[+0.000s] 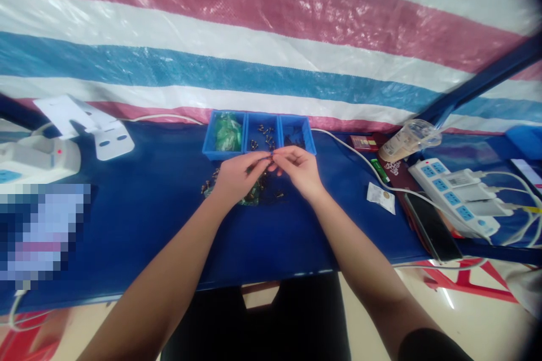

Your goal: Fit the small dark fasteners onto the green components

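Fingertips of the left hand and right hand are pinched nearly closed, meeting around a small dark part, too small to identify. It is held up near the front edges of the blue bins. The left bin contains a green plastic bag; the middle bin holds small metallic pieces. More pieces lie loosely piled below the hands on the blue tabletop.
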`<state>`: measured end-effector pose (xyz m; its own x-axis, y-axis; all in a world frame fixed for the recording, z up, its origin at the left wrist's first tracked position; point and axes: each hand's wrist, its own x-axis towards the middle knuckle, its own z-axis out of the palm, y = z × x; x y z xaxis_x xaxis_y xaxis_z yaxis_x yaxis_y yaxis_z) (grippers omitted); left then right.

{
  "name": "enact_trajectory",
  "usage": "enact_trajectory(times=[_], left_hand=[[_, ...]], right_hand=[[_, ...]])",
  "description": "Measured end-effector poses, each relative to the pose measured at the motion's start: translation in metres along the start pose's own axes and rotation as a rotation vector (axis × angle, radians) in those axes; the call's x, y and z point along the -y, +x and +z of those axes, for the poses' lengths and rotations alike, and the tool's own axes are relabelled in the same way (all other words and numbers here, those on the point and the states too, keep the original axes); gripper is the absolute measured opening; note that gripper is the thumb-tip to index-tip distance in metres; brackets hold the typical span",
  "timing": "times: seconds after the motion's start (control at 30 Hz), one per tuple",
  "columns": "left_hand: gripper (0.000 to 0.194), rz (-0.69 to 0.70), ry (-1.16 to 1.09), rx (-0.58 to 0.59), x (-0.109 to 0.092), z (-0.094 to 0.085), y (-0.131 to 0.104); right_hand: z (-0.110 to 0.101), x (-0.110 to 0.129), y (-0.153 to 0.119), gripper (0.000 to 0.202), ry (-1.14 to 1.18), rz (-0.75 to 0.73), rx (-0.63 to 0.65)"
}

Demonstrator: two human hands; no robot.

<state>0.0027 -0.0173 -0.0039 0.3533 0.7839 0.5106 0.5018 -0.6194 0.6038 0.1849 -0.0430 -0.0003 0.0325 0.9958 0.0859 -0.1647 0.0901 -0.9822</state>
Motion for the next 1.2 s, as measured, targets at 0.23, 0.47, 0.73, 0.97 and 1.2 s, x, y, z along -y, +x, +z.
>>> enact_trajectory(times=[0.23,0.47,0.73,0.97,1.2], left_hand=[[0.027,-0.032,0.010,-0.015,0.000,-0.002,0.000],[0.025,-0.041,0.003,-0.048,-0.001,-0.002,0.001],[0.024,-0.055,-0.005,-0.041,0.000,-0.001,0.000],[0.029,-0.073,-0.015,-0.008,0.000,0.000,0.000],[0.029,-0.086,-0.053,-0.012,-0.001,-0.002,-0.002]], right_hand=[[-0.005,0.003,0.002,0.035,-0.058,-0.009,-0.012],[-0.007,0.006,0.001,0.033,-0.100,-0.009,0.006],[-0.005,0.005,0.000,0.024,-0.103,-0.060,-0.004],[-0.015,0.009,0.005,0.021,-0.121,-0.134,-0.099],[-0.047,0.009,0.020,0.026,-0.208,-0.104,-0.421]])
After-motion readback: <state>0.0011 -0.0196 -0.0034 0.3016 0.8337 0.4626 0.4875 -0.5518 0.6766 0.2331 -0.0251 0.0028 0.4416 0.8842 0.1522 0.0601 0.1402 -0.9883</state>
